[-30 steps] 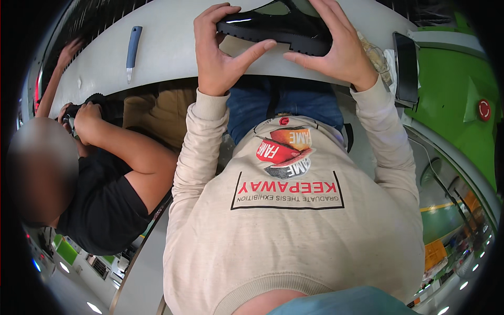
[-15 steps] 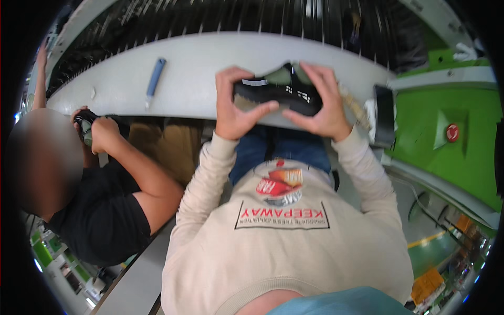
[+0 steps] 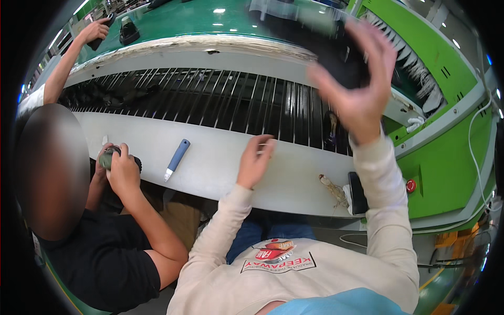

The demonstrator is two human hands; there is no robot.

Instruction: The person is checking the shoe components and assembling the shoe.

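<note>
A black shoe (image 3: 344,67), smeared by motion, is up in the air over the far edge of the rollers at the upper right. My right hand (image 3: 366,102) grips one end of it, thumb on the left and fingers on the right. Low over the pale worktop (image 3: 220,157), my left hand (image 3: 253,164) has its fingers loosely bent, with a gap to the thumb and no object visible in it. To its left lies a tool with a blue handle (image 3: 179,153) and a short metal blade. A brush (image 3: 334,190) rests on the worktop's right part.
Beyond the worktop run metal rollers (image 3: 220,100), then a green belt (image 3: 210,23) carrying a dark shoe (image 3: 127,32). A green machine (image 3: 446,184) with a red button (image 3: 410,186) stands right. At left, a co-worker holds a shoe (image 3: 107,158); another person's hand (image 3: 93,32) reaches over the belt.
Both hands held the shoe over the worktop's near edge. Now my right hand has carried it up and away toward the belt, and my left hand has let go. The view has tilted farther out.
</note>
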